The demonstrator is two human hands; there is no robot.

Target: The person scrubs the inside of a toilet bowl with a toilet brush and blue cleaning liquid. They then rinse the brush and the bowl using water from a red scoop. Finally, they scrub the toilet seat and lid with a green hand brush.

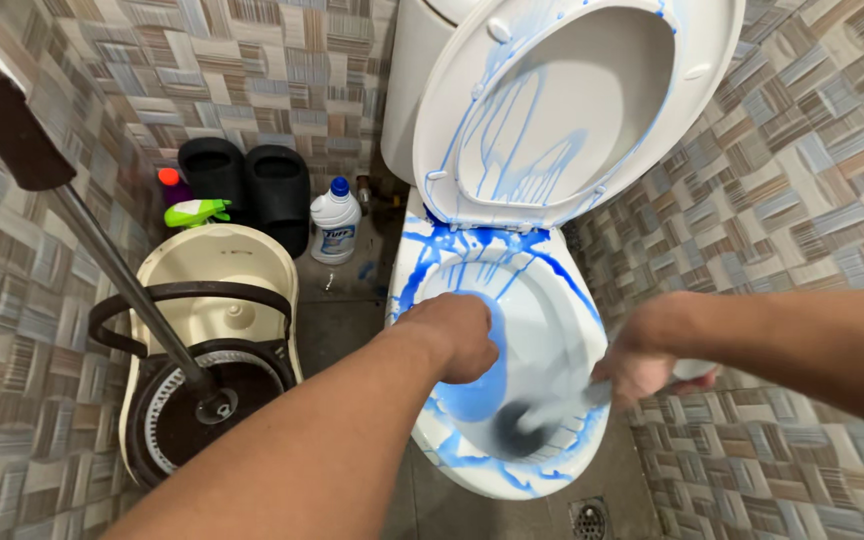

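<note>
Right hand (642, 365) is closed around the pale handle of a toilet brush (542, 420), gripping it just outside the right rim of the toilet bowl (567, 300). The brush's long axis runs from that hand down and to the left, its dark round head, blurred, pointing into the front of the bowl and resting against the inner wall near the rim. Left hand (457, 335) is loosely curled, knuckles up, over the left part of the bowl; whether it holds anything cannot be told. Blue liquid streaks the bowl's rim and inner walls and runs down the underside of the raised seat lid (552, 100). Against the back wall, left of the toilet, stands a white plastic bottle (335, 222), upright, with a blue cap and a blue-and-white label on its front. Further left, a green spray bottle (195, 211) lies tilted beside an orange-capped container (169, 179), in front of a pair of black slippers (247, 185) propped against the wall. A cream mop bucket (207, 340) with a dark spinner basket sits at lower left; a metal mop handle (117, 270) rises from it up and to the left. A floor drain (589, 518) lies just before the toilet base.
</note>
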